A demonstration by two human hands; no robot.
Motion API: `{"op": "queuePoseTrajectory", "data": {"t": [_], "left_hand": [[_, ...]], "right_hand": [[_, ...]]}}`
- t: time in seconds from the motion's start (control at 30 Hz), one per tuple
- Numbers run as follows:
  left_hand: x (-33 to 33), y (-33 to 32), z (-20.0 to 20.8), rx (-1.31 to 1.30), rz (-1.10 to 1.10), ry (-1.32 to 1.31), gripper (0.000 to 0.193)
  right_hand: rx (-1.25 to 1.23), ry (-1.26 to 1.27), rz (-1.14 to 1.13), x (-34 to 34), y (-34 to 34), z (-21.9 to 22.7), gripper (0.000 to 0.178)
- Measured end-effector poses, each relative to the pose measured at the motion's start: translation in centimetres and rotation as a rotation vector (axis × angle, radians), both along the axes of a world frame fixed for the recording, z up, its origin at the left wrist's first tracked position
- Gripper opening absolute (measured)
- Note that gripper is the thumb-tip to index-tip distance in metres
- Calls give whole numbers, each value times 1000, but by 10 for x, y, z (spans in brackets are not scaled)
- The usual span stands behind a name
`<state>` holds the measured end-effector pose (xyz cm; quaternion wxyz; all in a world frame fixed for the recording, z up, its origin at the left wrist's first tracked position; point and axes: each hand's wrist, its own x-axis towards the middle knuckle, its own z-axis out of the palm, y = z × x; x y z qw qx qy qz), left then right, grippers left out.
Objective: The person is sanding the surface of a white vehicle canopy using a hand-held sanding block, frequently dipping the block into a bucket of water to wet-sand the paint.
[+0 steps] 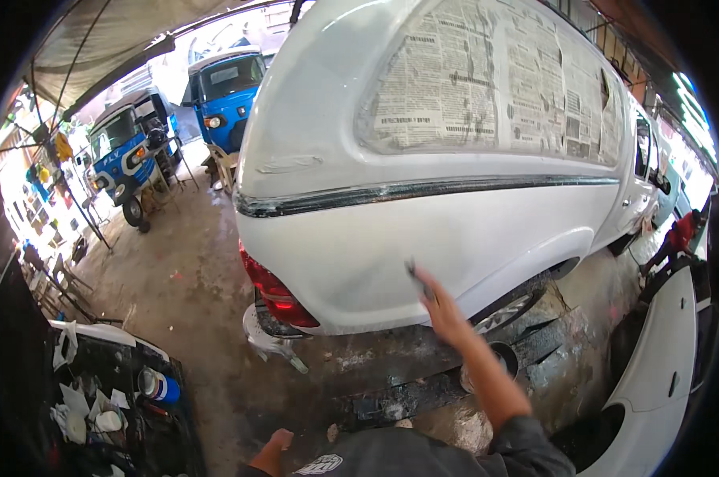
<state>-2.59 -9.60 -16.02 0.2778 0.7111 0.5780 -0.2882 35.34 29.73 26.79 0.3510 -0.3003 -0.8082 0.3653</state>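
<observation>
- Right hand [437, 306] is stretched out to the white vehicle's rear side panel [375, 254], fingers pinched narrow on a small dark flat piece [414, 274], probably a sanding pad or abrasive sheet; blurred, hard to tell.
- The dark piece sits against the panel, just above the rear wheel arch [526, 274] and right of the red tail lamp [273, 292].
- Left hand [273, 447] is low at the bottom edge, near the person's body and well apart from the vehicle; it holds nothing visible, and whether the fingers are spread or curled cannot be told.
- Side window [495, 79] is fully covered with newspaper, so masking there looks done.
- Panel reads matte white and dull, with a dark trim strip [423, 191] running above it; judged as mid surface prep, no fresh glossy coat visible.
- Most of the lower panel looks left to work; only a small spot is under the hand.
- Ground [216, 334] below is wet and stained; the rear wheel [507, 314] is partly hidden.
- Two blue three-wheelers [176, 119] are parked behind; a cluttered table [113, 389] with a can is at lower left; another white body part [670, 350] is at right.
</observation>
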Motion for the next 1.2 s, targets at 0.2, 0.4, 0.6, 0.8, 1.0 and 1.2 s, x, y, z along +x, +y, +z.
{"op": "queuePoseTrajectory", "data": {"t": [0.2,0.4,0.6,0.8,1.0,1.2], "left_hand": [[58,42,-17,301,715,-656,9],[70,-40,-32,280,387,-230,15],[51,-19,-22,202,518,-258,17],[35,-53,-23,173,570,-223,20],[25,-26,-28,159,426,-82,21],[46,6,-20,405,812,-287,25]], "right_hand": [[1190,-1,-134,-148,77,222,68],[1345,-26,-140,-236,137,210,76],[1472,63,-666,-205,224,374,73],[1437,-132,-113,-248,150,246,70],[1479,-153,-609,-194,217,385,61],[1571,-30,9,-276,121,231,49]]}}
